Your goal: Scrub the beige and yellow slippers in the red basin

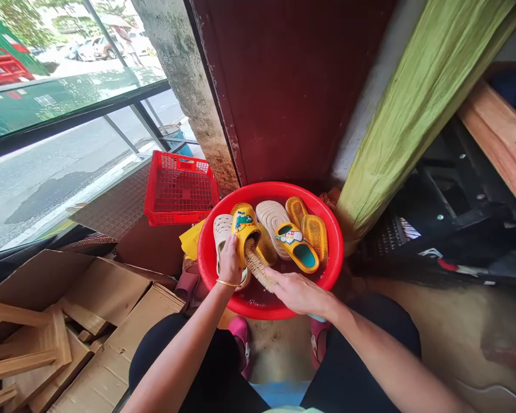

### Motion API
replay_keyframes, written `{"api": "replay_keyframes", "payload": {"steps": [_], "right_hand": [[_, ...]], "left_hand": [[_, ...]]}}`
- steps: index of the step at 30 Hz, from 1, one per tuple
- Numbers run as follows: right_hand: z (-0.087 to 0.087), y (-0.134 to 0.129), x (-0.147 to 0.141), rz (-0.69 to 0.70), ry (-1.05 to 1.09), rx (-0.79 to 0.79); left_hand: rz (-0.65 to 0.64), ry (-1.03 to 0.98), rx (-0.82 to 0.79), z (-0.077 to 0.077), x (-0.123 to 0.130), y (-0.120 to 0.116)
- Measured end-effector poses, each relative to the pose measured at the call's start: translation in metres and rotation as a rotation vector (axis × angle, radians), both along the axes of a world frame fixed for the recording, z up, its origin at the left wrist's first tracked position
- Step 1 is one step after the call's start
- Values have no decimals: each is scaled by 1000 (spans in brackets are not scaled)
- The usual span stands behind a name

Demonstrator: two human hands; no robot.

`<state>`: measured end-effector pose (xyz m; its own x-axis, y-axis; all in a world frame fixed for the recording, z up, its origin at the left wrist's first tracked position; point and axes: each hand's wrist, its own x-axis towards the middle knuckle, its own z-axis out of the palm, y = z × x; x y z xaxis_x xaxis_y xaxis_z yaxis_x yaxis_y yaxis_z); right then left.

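Observation:
My left hand is closed round the side of a yellow clog with a green figure on its top, held over a red basin. In my right hand is a scrub brush with pale bristles, its far end at the opening of that clog. Beside them in the basin lie a second yellow clog with a white figure, several yellow soles, a cream ridged shoe and a cream clog partly behind my left hand.
A red plastic crate stands behind the basin on the left. Cardboard boxes with wooden pieces fill the left front. A dark red door and a green curtain rise behind. Pink clogs are on my feet.

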<state>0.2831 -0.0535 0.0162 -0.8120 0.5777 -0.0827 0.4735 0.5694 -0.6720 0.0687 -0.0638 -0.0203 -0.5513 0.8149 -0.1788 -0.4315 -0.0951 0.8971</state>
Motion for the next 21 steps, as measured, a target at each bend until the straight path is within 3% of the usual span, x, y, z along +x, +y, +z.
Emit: {"api": "replay_keyframes", "payload": {"steps": [3, 8, 15, 21], "right_hand": [[-6, 15, -18, -153, -35, -72], [-16, 41, -41, -334, -2, -283], [-20, 33, -29, -56, 41, -569], [-3, 31, 1, 79, -65, -408]], "left_hand": [[-59, 241, 35, -4, 19, -6], [-131, 304, 11, -14, 41, -8], [-50, 271, -67, -20, 18, -13], [-28, 269, -21, -5, -4, -8]]}}
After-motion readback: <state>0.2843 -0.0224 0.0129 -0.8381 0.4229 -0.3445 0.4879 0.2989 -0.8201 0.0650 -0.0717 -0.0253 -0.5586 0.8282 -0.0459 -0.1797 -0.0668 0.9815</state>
